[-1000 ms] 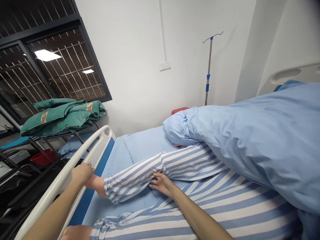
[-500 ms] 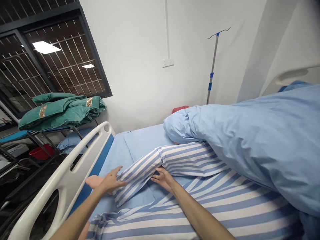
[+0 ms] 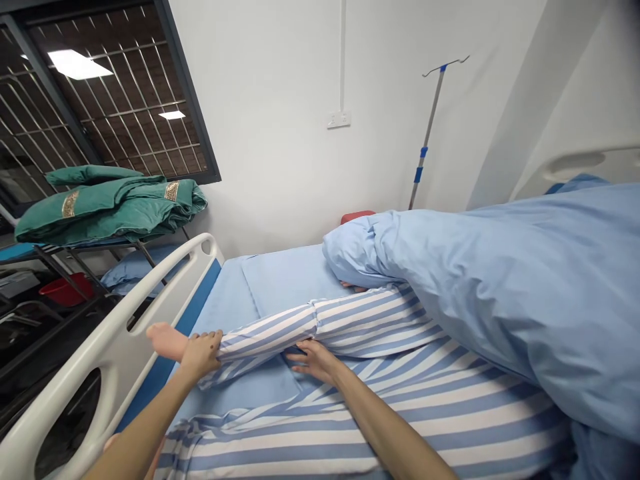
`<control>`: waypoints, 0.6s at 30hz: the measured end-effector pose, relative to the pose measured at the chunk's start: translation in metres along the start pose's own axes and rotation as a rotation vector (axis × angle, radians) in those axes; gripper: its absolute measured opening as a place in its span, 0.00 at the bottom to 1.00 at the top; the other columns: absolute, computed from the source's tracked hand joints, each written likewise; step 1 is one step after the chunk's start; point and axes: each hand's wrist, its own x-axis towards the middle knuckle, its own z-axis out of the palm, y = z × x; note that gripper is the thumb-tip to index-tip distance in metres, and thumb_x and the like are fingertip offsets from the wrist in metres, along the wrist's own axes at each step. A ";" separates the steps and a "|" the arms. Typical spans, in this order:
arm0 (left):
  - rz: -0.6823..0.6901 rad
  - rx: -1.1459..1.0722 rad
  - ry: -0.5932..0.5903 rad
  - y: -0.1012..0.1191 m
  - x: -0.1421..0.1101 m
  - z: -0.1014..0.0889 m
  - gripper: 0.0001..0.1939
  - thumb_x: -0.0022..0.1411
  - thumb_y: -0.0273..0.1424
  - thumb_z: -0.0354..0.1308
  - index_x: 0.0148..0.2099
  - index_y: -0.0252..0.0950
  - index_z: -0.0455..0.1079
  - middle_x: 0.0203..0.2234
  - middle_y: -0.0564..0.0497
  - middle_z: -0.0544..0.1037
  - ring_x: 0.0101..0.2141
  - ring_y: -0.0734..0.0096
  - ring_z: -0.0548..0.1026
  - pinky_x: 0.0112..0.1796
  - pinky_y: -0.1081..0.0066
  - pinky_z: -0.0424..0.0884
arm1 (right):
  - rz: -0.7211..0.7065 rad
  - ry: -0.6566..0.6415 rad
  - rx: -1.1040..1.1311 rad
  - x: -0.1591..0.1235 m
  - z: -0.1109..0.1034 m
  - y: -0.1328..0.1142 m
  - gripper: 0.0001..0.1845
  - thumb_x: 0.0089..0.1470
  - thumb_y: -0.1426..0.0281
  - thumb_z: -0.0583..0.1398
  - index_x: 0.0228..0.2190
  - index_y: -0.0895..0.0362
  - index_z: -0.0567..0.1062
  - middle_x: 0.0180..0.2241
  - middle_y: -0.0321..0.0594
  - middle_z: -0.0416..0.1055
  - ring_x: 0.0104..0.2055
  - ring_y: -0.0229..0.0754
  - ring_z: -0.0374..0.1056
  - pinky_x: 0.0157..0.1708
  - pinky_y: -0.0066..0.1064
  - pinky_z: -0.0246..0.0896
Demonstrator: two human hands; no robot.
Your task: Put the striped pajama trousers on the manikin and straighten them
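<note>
Basically looking at a white wall along the far side, with a blue-covered mattress running left to right in front of it. Got a big blue quilt heaped over the right half, well clear of the lower legs, so would probably count the uncovering as done. Also got a pale footboard standing at the left end.

Next size down, seeing a near leg in blue-and-white stripes, laid out along the near side with neither hand on it. Would call that one untouched for now.

Then on to a far leg in matching stripes, lying around the middle of the mattress, just beyond the near one and slightly bent at the knee. Can't tell whether lifted a bit or resting its weight down there. Seems properly mid-handling, judging by contact in two spots, so would say partway and not finished. Not covered either, at least from the knee down.

Down to the small stuff: seeing a left hand curled round the far leg just above the foot, though can't make out the underside of that hold. Also seeing a right hand up against the near underside of the knee, spread and loose, looking more like propping or steadying than pinching anything.
</note>
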 end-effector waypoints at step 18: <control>-0.067 -0.042 0.200 -0.001 -0.042 0.051 0.30 0.46 0.27 0.53 0.54 0.29 0.61 0.50 0.36 0.66 0.53 0.50 0.59 0.54 0.53 0.47 | 0.199 0.174 -0.722 0.000 -0.003 0.025 0.23 0.35 0.67 0.63 0.38 0.54 0.67 0.43 0.42 0.66 0.31 0.42 0.71 0.22 0.28 0.63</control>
